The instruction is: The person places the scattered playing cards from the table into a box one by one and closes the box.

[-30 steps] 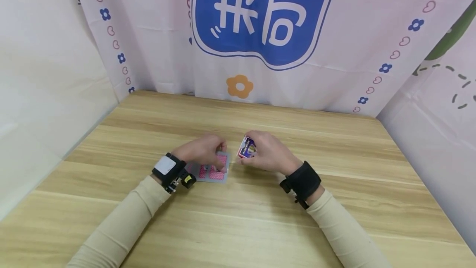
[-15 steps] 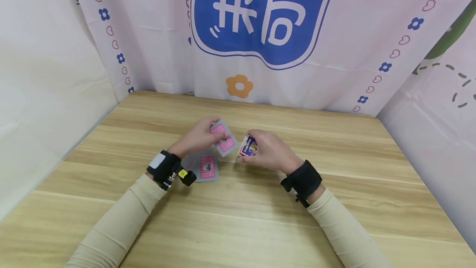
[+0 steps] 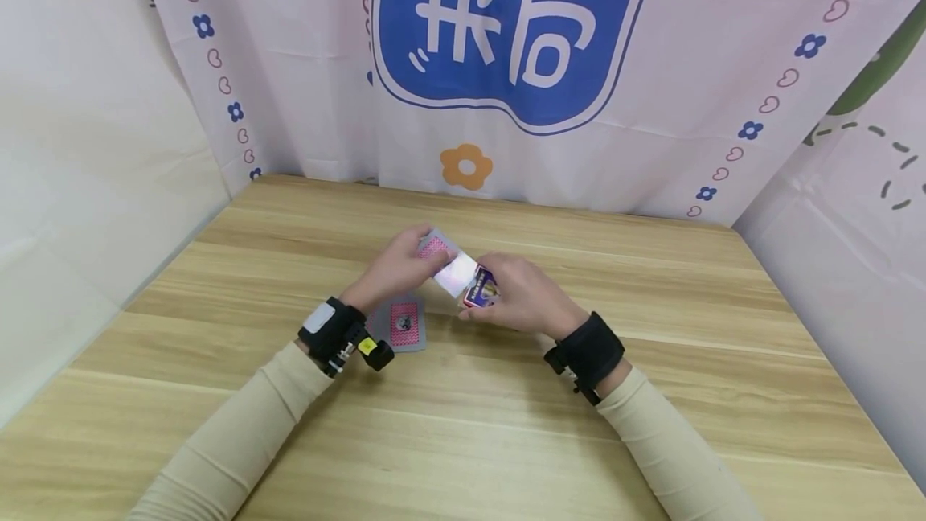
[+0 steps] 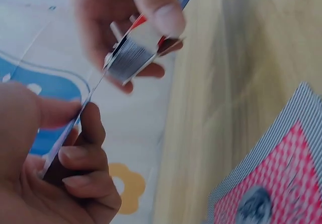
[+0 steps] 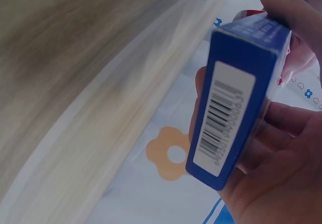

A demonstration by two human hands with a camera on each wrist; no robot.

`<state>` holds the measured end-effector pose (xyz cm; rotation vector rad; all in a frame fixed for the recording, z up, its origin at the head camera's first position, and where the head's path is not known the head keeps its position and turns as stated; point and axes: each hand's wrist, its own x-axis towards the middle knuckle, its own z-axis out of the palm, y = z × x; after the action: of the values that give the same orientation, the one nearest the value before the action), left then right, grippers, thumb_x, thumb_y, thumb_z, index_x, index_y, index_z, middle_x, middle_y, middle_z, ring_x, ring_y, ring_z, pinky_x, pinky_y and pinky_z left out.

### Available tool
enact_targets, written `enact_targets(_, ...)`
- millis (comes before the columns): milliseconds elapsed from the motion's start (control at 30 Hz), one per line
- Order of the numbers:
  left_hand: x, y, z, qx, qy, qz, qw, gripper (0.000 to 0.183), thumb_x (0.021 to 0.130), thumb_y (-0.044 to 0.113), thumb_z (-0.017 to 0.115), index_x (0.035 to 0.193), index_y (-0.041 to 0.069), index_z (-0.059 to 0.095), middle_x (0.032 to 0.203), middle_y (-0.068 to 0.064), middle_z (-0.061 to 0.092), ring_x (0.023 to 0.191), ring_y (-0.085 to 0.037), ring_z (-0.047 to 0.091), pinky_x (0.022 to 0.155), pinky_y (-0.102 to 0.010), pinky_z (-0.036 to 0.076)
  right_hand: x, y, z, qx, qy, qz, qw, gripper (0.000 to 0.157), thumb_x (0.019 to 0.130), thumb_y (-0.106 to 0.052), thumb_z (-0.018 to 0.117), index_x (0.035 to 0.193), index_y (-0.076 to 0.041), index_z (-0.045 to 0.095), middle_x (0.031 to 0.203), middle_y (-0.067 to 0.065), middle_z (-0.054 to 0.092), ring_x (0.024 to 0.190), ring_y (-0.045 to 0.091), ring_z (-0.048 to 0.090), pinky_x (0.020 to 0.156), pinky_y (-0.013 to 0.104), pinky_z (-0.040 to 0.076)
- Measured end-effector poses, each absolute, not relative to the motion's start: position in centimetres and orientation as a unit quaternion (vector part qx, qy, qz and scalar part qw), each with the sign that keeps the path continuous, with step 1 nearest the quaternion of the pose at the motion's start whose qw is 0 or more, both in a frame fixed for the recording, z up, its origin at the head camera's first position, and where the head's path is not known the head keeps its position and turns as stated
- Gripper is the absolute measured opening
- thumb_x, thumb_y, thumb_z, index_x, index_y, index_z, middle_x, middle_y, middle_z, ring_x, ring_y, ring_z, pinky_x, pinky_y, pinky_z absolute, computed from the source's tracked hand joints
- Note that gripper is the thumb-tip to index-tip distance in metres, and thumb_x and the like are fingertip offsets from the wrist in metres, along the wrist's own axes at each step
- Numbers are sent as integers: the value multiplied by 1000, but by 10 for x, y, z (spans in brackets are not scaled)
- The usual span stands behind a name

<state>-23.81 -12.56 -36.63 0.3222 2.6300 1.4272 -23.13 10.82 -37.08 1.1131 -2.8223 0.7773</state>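
My left hand (image 3: 396, 265) pinches a thin playing card (image 3: 457, 273) between thumb and fingers; glare whitens part of its pink-patterned back. A blue and red card box (image 3: 481, 288) is gripped by my right hand (image 3: 534, 296), thumb and fingers on opposite sides. In the left wrist view, the box's open end shows a grey-edged stack of cards (image 4: 132, 60) inside, and the pinched card's far edge is right at that opening. The right wrist view shows the closed blue end with its barcode label (image 5: 224, 118). Pink-backed cards (image 3: 406, 325) lie face down below my left hand, partly hidden by it.
Both hands are over a wood-grain table (image 3: 463, 441). A white printed curtain (image 3: 318, 119) hangs behind its far edge, with white sheets on both sides. Each wrist carries a black strap (image 3: 589, 352) with a small camera.
My left hand has lifted the card off the cards on the table and brought it up and right to the box. My right hand and the box have stayed nearly still.
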Motion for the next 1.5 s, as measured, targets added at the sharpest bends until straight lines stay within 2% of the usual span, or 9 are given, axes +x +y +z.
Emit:
enact_targets(167, -231, -116, -372, 100, 875, 472, 41, 44, 108, 36, 56, 138, 4, 53, 115, -16, 64, 106, -31, 62, 93, -46, 54, -231, 109, -371, 351, -904, 244, 13, 55, 83, -45, 89, 116, -7, 64, 92, 0, 68, 74, 10, 62, 62, 23, 52)
enact_targets(400, -223, -99, -378, 176, 862, 464, 101, 32, 114, 33, 43, 121, 6, 58, 97, -9, 67, 74, -17, 58, 63, -28, 48, -232, 110, -371, 370, -900, 228, 42, 44, 84, -30, 86, 114, -5, 65, 92, 2, 70, 76, 11, 63, 63, 23, 52)
enact_targets(500, -221, -97, -376, 178, 857, 470, 115, 36, 116, 35, 35, 115, 9, 60, 92, -3, 63, 70, -13, 52, 61, -25, 44, -233, 110, -371, 368, -901, 228, 41, 46, 83, -29, 86, 116, -3, 66, 95, 4, 71, 78, 12, 64, 65, 23, 53)
enact_targets(767, -223, -102, -374, 130, 861, 480, 109, 42, 116, 36, 30, 121, 9, 63, 101, -8, 63, 79, -19, 50, 67, -29, 40, -234, 112, -368, 347, -905, 242, 35, 53, 83, -34, 89, 120, -5, 65, 98, 3, 71, 80, 12, 64, 67, 25, 53)
enact_targets(1000, -222, -95, -383, 150, 867, 449, 157, 50, 114, 49, 29, 104, 10, 59, 100, -5, 58, 79, -15, 48, 65, -29, 40, -233, 110, -368, 362, -902, 231, 49, 46, 83, -28, 86, 116, -4, 66, 96, 5, 71, 80, 14, 65, 67, 25, 54)
enact_targets(1167, -224, -103, -382, 149, 883, 411, 172, 62, 113, 56, 24, 127, 7, 59, 114, -11, 63, 93, -20, 57, 77, -34, 49, -232, 110, -369, 350, -905, 238, 43, 47, 83, -32, 88, 115, -5, 66, 93, 3, 70, 78, 13, 63, 65, 24, 53)
enact_targets(1300, -233, -121, -378, 170, 911, 339, 160, 54, 113, 52, 34, 131, 8, 60, 116, -13, 66, 96, -21, 63, 80, -37, 53, -232, 110, -368, 338, -909, 242, 36, 49, 82, -36, 90, 113, -7, 65, 89, 1, 68, 74, 12, 61, 63, 24, 52)
enact_targets(1400, -239, -134, -375, 190, 924, 288, 166, 36, 109, 44, 54, 114, 9, 63, 104, -10, 67, 83, -18, 61, 70, -32, 51, -232, 109, -368, 332, -913, 233, 32, 50, 82, -38, 89, 113, -8, 65, 89, 0, 67, 74, 12, 61, 63, 24, 51)
enact_targets(1500, -242, -146, -372, 193, 934, 239, 184, 37, 96, 43, 75, 109, 11, 61, 102, -7, 65, 80, -17, 58, 66, -29, 48, -232, 109, -367, 329, -916, 226, 30, 50, 83, -41, 89, 113, -9, 65, 89, 0, 67, 75, 12, 61, 64, 25, 52)
